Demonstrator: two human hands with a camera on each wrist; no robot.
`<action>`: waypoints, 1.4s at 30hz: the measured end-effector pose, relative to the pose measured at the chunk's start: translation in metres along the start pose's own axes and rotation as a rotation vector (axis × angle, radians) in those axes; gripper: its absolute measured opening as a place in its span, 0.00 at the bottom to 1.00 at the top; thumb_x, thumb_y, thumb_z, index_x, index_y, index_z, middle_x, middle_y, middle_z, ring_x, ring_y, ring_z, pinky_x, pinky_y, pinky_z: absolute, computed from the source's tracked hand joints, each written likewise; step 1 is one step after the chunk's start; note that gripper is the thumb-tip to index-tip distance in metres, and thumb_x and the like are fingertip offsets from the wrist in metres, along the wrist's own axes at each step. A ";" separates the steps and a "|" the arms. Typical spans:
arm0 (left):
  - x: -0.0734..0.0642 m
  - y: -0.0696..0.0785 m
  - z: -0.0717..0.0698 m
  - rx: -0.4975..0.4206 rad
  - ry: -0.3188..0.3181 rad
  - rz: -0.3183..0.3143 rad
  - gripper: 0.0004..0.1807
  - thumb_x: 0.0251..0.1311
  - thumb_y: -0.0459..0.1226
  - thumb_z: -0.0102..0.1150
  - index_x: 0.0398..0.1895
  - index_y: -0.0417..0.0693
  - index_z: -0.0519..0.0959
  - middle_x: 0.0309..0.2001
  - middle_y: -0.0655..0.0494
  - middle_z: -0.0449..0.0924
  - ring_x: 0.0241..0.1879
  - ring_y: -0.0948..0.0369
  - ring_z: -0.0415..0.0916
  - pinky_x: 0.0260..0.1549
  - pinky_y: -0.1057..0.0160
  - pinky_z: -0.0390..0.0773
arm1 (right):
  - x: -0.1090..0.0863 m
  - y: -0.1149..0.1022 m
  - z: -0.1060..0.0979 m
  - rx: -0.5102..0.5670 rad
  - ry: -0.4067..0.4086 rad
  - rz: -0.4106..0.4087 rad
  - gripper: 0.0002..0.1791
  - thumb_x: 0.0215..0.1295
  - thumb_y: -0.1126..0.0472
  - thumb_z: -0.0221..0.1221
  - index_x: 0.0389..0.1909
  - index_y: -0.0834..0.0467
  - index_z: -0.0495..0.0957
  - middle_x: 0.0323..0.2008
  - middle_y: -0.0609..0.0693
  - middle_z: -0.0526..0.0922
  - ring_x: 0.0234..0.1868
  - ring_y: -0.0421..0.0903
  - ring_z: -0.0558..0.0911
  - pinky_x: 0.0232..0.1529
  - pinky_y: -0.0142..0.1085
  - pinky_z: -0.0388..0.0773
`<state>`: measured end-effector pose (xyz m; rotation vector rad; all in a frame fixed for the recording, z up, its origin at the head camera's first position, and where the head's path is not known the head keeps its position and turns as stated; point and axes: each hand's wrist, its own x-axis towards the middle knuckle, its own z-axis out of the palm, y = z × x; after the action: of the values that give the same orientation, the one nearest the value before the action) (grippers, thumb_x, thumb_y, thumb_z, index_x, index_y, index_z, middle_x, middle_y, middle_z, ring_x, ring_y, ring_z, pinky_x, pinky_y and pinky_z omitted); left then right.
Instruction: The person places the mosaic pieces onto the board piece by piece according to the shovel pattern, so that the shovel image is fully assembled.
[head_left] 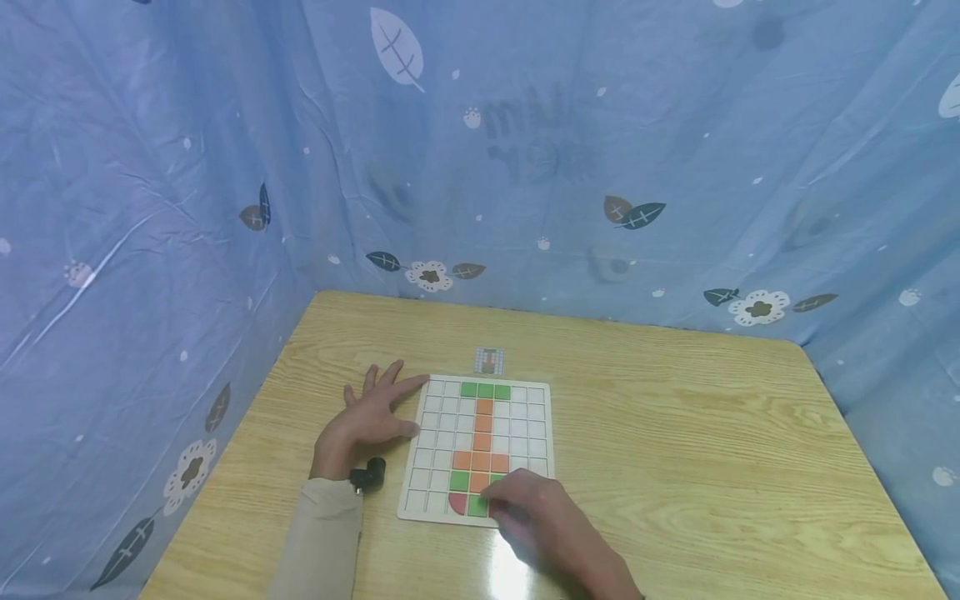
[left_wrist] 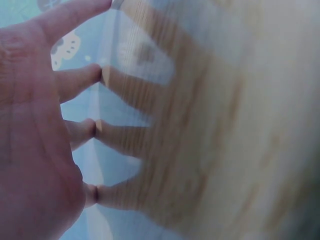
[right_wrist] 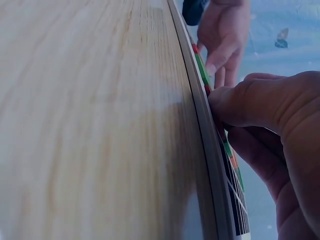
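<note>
A white gridded board [head_left: 536, 414] lies flat on the table, bearing square orange tiles [head_left: 483, 422] in a column with a crosspiece. Green tiles [head_left: 486, 391] form a row at its top; more sit near its bottom, beside a red rounded-corner tile [head_left: 457, 502]. My left hand [head_left: 372, 417] is spread, with index fingertip at the board's top-left corner and thumb by its left edge. Over the bottom row, my right hand [head_left: 536, 512] pinches a red tile [right_wrist: 218, 126] between thumb and forefinger, mostly hidden by the fingers. In the left wrist view, straight fingers [left_wrist: 77, 85] meet the tabletop.
Just beyond the board lies a small card [head_left: 489, 361] printed with a similar coloured pattern. A black device [head_left: 369, 475] sits at my left wrist. Blue patterned cloth [head_left: 525, 167] hangs along the back and sides of the wooden table [head_left: 675, 433].
</note>
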<state>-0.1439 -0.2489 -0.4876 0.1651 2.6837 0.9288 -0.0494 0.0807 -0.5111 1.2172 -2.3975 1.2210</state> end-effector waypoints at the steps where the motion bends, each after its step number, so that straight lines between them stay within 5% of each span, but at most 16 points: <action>1: 0.000 0.000 0.000 0.002 0.000 0.001 0.49 0.58 0.39 0.75 0.85 0.63 0.67 0.91 0.40 0.38 0.87 0.27 0.22 0.72 0.14 0.20 | 0.000 0.000 0.000 -0.002 -0.002 0.007 0.17 0.60 0.76 0.71 0.44 0.52 0.90 0.38 0.40 0.91 0.39 0.32 0.86 0.46 0.21 0.83; 9: 0.002 0.006 0.001 0.040 -0.001 -0.003 0.48 0.60 0.41 0.74 0.85 0.65 0.67 0.91 0.39 0.39 0.86 0.27 0.23 0.72 0.14 0.21 | -0.006 0.001 -0.001 -0.010 -0.008 0.101 0.16 0.64 0.73 0.71 0.45 0.49 0.91 0.39 0.37 0.91 0.41 0.31 0.87 0.47 0.20 0.82; 22: 0.001 0.024 0.005 0.075 0.008 -0.006 0.47 0.59 0.41 0.75 0.84 0.63 0.69 0.89 0.33 0.40 0.85 0.23 0.25 0.73 0.12 0.28 | -0.010 -0.006 -0.006 -0.070 0.019 0.127 0.19 0.62 0.74 0.70 0.44 0.47 0.91 0.38 0.34 0.90 0.40 0.29 0.86 0.46 0.19 0.81; 42: 0.002 0.037 0.020 0.107 0.000 -0.011 0.48 0.58 0.41 0.73 0.85 0.65 0.69 0.90 0.35 0.42 0.86 0.26 0.26 0.74 0.13 0.29 | -0.026 -0.001 -0.017 -0.092 0.023 0.070 0.18 0.61 0.74 0.70 0.45 0.49 0.91 0.40 0.37 0.90 0.41 0.30 0.85 0.47 0.20 0.81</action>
<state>-0.1392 -0.2072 -0.4800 0.1726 2.7333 0.7817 -0.0348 0.1083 -0.5129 1.0961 -2.4695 1.1229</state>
